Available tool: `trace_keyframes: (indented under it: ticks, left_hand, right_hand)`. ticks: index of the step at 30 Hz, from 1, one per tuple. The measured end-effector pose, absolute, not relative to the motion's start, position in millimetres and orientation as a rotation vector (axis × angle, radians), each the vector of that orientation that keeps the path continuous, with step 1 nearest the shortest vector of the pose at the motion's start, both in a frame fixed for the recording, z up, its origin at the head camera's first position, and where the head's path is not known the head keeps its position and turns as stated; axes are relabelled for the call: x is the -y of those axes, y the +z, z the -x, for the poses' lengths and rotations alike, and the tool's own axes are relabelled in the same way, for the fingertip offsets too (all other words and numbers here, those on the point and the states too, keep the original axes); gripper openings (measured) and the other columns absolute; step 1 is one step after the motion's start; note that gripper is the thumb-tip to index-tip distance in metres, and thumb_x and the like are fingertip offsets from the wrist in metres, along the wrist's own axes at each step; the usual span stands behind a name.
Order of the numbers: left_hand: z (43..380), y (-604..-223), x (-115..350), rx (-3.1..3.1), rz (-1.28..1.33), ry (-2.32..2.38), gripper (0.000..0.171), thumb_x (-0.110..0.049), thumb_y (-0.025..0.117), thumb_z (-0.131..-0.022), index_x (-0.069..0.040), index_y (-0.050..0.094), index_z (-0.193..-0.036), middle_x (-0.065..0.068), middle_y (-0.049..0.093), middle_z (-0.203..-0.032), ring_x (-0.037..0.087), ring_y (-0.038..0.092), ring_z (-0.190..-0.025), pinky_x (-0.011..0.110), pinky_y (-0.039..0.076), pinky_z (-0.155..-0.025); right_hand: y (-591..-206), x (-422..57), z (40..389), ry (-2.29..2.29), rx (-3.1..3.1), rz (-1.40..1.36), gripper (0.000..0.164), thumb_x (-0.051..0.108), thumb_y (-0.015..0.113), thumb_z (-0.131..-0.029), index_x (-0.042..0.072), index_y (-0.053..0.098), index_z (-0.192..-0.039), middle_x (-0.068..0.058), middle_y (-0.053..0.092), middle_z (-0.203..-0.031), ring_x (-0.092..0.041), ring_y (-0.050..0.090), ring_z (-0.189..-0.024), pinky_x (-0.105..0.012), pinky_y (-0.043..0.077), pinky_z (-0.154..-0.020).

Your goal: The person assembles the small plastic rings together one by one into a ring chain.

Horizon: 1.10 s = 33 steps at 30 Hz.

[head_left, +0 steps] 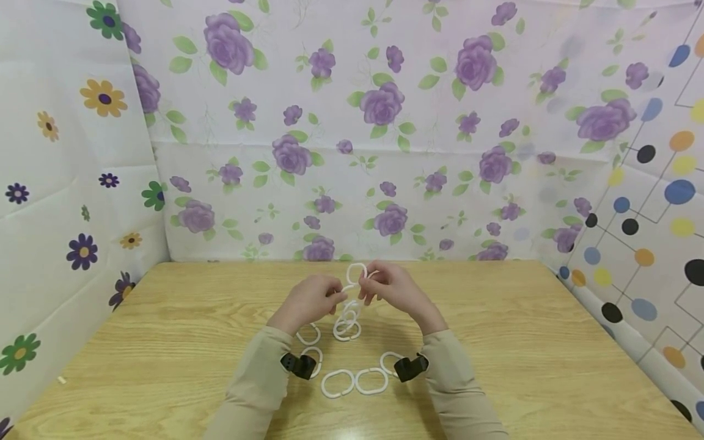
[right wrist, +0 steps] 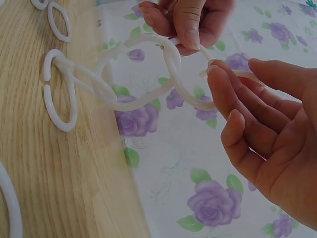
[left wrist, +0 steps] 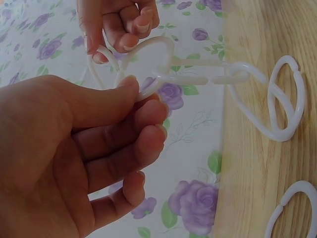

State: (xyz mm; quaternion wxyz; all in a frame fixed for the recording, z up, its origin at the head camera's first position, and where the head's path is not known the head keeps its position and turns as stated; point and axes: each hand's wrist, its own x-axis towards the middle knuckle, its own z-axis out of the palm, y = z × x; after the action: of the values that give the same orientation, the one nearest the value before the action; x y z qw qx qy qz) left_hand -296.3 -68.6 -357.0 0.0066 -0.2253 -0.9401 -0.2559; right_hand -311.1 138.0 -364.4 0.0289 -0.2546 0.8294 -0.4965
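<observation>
Above the table, my left hand (head_left: 313, 298) and right hand (head_left: 398, 292) face each other over a chain of white plastic C-shaped links. Between left thumb and fingers I pinch the chain's upper link (left wrist: 157, 39). My right hand pinches another white link (right wrist: 247, 75) between thumb and fingertips, close to the left fingertips. Whether these two links are hooked together cannot be told, as fingers cover the contact. From the left hand's link the chain hangs down, and its lowest link (left wrist: 255, 130) reaches the tabletop.
Several loose white links lie on the wooden table (head_left: 165, 342) nearer me, including one link (head_left: 337, 371) and a neighbouring link (head_left: 371, 392). Both wrists wear black devices (head_left: 299, 365). A small pale piece (head_left: 62, 380) lies far left. Patterned cloth (head_left: 330, 201) hangs behind.
</observation>
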Motion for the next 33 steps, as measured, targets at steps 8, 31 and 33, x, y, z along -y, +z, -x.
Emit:
trace_keyframes:
  ticks: [8, 31, 33]
  left_hand:
    - [295.7, -354.7, 70.2, 2.945, 0.694, -0.821, 0.023, -0.023, 0.060, -0.096, -0.014, 0.061, -0.075, -0.003, 0.057, -0.059, 0.012, 0.046, -0.051, 0.026, 0.037, -0.053]
    - [291.6, -351.6, 70.7, 2.929, 0.683, -0.827, 0.020, -0.023, 0.060, -0.097, -0.015, 0.062, -0.078, -0.004, 0.056, -0.059, 0.013, 0.045, -0.050, 0.027, 0.037, -0.053]
    - [292.0, -351.9, 71.2, 2.928, 0.684, -0.830, 0.021, -0.024, 0.060, -0.097, -0.016, 0.062, -0.078, -0.004, 0.056, -0.059, 0.013, 0.045, -0.050, 0.027, 0.037, -0.053]
  right_hand:
    - [-364.5, -138.2, 311.1, -1.513, -2.569, 0.827, 0.009, 0.010, 0.061, -0.095, 0.003, 0.063, -0.100, -0.022, 0.072, -0.088, -0.025, 0.069, -0.072, -0.032, 0.054, -0.074]
    - [-361.3, -141.9, 306.9, -1.445, -2.618, 0.826, 0.008, 0.014, 0.070, -0.089, 0.008, 0.065, -0.086, -0.008, 0.072, -0.082, -0.028, 0.069, -0.072, -0.031, 0.054, -0.070]
    - [-361.5, -142.8, 307.3, -1.445, -2.624, 0.826, 0.008, 0.014, 0.070, -0.089, 0.009, 0.064, -0.086, -0.007, 0.072, -0.081, -0.029, 0.069, -0.072, -0.031, 0.055, -0.070]
